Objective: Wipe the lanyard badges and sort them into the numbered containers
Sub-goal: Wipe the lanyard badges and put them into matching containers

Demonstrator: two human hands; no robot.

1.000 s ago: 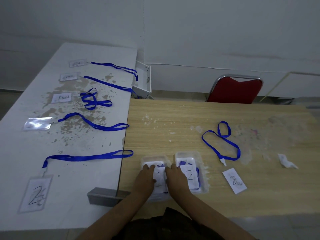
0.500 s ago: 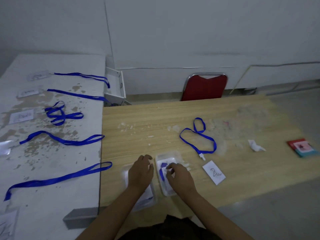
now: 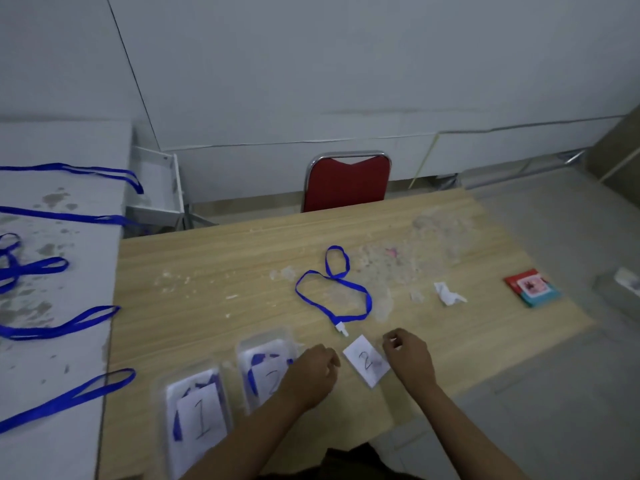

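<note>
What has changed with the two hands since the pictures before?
Both hands left the containers and moved right: the left hand now lies beside container 2, the right hand beside the loose badge marked 2. Neither visibly holds anything. Container 1, the blue lanyard and the crumpled tissue stayed.

We see both bare forearms reaching forward and up from the bottom edge, angling slightly toward each other. Our left hand (image 3: 313, 370) is palm-down, fingers curled loosely under, knuckles up. Our right hand (image 3: 408, 355) sits just beside it, apart, fingers tucked in with fingertips (image 3: 393, 341) bunched near the thumb; whether they pinch anything, we cannot tell.
</note>
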